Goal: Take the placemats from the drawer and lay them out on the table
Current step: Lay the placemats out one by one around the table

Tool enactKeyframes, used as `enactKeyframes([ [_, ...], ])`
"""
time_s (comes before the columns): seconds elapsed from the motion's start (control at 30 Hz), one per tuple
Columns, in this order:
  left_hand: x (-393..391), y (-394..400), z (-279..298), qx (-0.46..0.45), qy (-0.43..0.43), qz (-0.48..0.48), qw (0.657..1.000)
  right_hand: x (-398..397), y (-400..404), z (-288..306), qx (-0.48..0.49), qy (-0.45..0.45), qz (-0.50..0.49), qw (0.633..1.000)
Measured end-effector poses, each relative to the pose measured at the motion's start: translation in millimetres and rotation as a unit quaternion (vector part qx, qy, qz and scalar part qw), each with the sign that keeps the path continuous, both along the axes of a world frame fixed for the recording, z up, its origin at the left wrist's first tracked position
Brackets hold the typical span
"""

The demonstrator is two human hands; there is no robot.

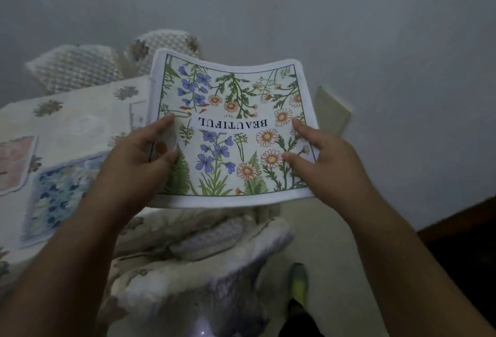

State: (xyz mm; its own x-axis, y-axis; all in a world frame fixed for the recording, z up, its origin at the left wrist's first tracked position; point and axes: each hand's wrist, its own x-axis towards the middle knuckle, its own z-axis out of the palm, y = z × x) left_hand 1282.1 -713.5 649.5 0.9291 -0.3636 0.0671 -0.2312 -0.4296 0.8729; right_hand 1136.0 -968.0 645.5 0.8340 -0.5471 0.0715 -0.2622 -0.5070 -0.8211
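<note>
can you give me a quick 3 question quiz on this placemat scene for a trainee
1. True or false: the floral placemat lies flat on the table.
2. Which hands hold it? A) left only B) right only C) both
3. Fill in: the word printed on it is ____.

Key:
1. False; it is held up in the air.
2. C; the left hand and right hand grip its side edges.
3. BEAUTIFUL, upside down in this view.

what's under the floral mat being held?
Below the floral mat, held up by the left hand and right hand, a cloth-covered chair shows, with the table edge at its left. Whatever lies directly beneath the mat is covered.
</note>
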Motion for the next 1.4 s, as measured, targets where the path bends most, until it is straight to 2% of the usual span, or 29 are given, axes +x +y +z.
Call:
enactKeyframes([
  [0.2,-54.8,-46.4,0.3,0.021,-0.003,-0.112,0.994,-101.7,-16.3,0.4,0.011,0.012,-0.103,0.995],
  [0.4,-110.1,-120.8,10.1,0.043,-0.067,-0.18,0.98,-185.3,-57.5,6.0,0.008,0.011,-0.181,0.983],
  [0.6,-171.7,-200.1,13.5,0.049,-0.067,-0.23,0.97,-256.8,-115.7,6.7,0.01,0.01,-0.219,0.976],
  [0.77,-213.5,-251.2,10.0,0.051,-0.083,-0.228,0.969,-295.0,-164.0,5.4,-0.014,0.015,-0.218,0.976],
  [1.07,-211.3,-295.9,1.4,0.076,-0.062,-0.188,0.977,-286.0,-221.1,3.5,-0.043,0.039,-0.173,0.983],
  [1.4,-121.3,-374.3,-35.9,0.052,-0.037,-0.186,0.981,-191.4,-300.6,-5.2,-0.079,0.081,-0.148,0.982],
])
